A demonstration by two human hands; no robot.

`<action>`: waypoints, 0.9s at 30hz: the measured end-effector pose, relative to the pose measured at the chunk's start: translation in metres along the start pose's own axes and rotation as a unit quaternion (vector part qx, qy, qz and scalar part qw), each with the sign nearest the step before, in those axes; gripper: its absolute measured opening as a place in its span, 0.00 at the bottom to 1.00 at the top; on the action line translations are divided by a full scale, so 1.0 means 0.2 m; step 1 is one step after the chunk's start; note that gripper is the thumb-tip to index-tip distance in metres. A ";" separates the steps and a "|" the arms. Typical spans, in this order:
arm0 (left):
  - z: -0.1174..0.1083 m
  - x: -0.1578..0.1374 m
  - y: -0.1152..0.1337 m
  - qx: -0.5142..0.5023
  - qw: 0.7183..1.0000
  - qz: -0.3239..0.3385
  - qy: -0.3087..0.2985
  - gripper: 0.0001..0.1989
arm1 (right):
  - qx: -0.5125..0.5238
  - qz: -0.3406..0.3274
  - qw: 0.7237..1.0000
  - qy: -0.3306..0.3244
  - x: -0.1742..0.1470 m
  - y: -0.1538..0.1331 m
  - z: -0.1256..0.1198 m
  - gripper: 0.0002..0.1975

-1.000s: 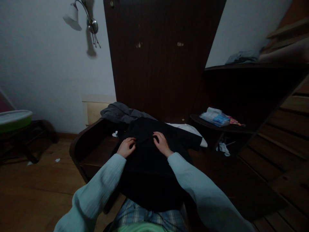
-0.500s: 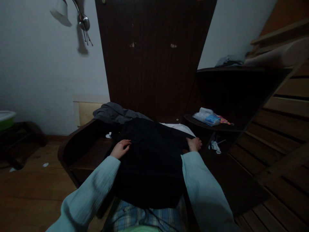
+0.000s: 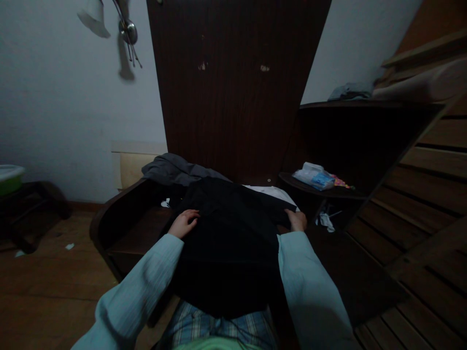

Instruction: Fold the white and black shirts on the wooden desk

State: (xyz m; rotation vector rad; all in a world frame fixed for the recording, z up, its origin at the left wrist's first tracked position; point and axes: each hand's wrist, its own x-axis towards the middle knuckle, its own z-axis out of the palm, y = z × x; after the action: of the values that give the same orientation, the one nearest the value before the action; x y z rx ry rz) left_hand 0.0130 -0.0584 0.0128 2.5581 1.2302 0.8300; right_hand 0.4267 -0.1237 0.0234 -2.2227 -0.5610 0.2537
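Note:
A black garment (image 3: 226, 243) lies spread over my lap and the dark wooden seat in front of me. One narrow part of it, like a sleeve, stretches out to the right. My left hand (image 3: 185, 223) rests on the garment's left side, fingers slightly bent and laid on the cloth. At the far end of the narrow part, my right hand (image 3: 297, 220) has its thumb on top of the fabric and its fingers curled under, pinching it. The right fingertips are partly hidden.
A grey cloth (image 3: 178, 170) is heaped behind the garment, with a white cloth (image 3: 272, 192) to its right. Dark corner shelves (image 3: 328, 194) hold a plastic packet (image 3: 314, 176). The seat's curved armrest (image 3: 105, 218) rises at left; wooden slats (image 3: 430, 194) stand at right.
My right hand has shifted slightly right, its fingers now more curled under at the garment's end. The left hand stays almost in place. The camera view has moved a little.

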 end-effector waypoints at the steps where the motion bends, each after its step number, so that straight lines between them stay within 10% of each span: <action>1: 0.00 0.00 0.00 0.000 1.000 0.001 0.002 0.13 | -0.002 -0.010 1.000 0.008 0.00 -0.01 0.00 0.21; 7: 0.00 0.00 0.01 0.003 1.000 0.001 0.002 0.13 | 0.015 -0.188 0.978 0.089 -0.15 -0.20 0.02 0.19; 13: 0.00 0.00 0.01 0.011 1.000 0.005 0.002 0.13 | 0.077 -0.550 0.826 -0.094 -0.42 -0.37 0.09 0.16; 15: 0.00 0.00 0.01 0.011 1.000 0.003 0.002 0.13 | 0.114 -0.560 0.808 -0.144 -0.43 -0.36 0.08 0.17; 21: 0.01 0.00 0.01 0.006 1.000 0.006 0.002 0.13 | 0.148 -0.479 0.863 -0.051 -0.32 -0.19 0.03 0.23; 27: 0.00 0.00 0.01 0.002 1.000 0.001 0.005 0.12 | -0.062 -0.599 0.782 -0.163 -0.47 -0.10 0.13 0.14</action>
State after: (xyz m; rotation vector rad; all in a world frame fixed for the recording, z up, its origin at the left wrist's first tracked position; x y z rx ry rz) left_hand 0.0144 -0.0609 0.0139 2.5629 1.2331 0.8434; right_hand 0.3289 -0.1404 0.0213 -1.5079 -2.0674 -0.0920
